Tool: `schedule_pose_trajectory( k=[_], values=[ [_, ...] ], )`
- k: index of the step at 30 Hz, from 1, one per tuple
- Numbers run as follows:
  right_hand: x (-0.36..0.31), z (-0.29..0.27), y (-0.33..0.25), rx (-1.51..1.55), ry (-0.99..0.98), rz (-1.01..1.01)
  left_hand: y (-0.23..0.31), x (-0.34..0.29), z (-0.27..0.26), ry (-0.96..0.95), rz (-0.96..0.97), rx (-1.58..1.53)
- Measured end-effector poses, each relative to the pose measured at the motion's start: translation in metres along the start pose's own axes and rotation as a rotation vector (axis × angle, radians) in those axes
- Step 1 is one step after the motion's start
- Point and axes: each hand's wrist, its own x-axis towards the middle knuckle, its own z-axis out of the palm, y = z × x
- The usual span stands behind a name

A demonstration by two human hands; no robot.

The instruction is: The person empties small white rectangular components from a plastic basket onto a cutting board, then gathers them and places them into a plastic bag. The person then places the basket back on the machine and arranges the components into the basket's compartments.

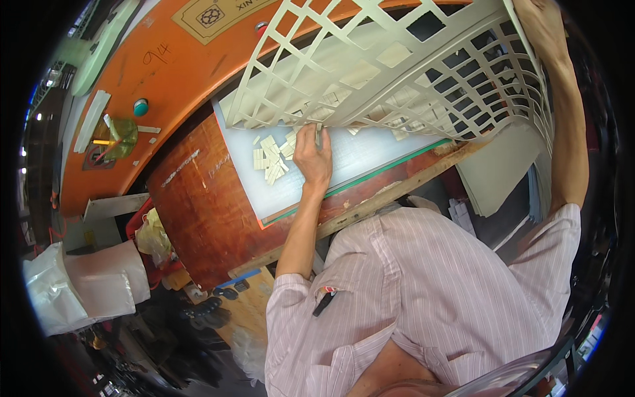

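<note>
A large cream sheet (423,63) punched through with rows of square holes slants up over the work surface, like a bendy lattice. At its upper right corner, my right hand (541,30) grips the edge; the fingertips are partly cut off by the frame. My left hand (312,157) is closed at the sheet's lower edge, thumb against fingers, pinching it. Beneath lies a whitish board (350,159). Small cream rectangular pieces (268,159) are scattered on the board left of my left hand, and more show through the holes.
The board rests on a reddish-brown wooden table (195,185). Beyond stands an orange machine panel (178,73) with a green button (140,106) and a red button (261,28). Cream sheets (496,172) lie stacked at right. White plastic-wrapped packs (99,284) sit at lower left.
</note>
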Motion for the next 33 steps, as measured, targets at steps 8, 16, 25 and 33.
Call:
schedule_pose_trajectory(
  k=[8, 16, 25, 33],
  values=[
    [0.002, 0.004, 0.007, 0.052, -0.025, 0.007, -0.015, -0.016, -0.019, 0.034, 0.020, 0.010],
    [-0.001, 0.000, 0.002, 0.060, -0.033, 0.003, -0.014, -0.012, -0.037, -0.107, 0.087, 0.199],
    [-0.002, -0.001, -0.003, 0.065, -0.061, 0.072, 0.013, -0.013, 0.019, -0.052, -0.136, 0.101],
    [-0.003, 0.001, -0.003, 0.041, -0.053, 0.068, -0.011, -0.026, -0.013, -0.125, -0.115, -0.006]
  ],
)
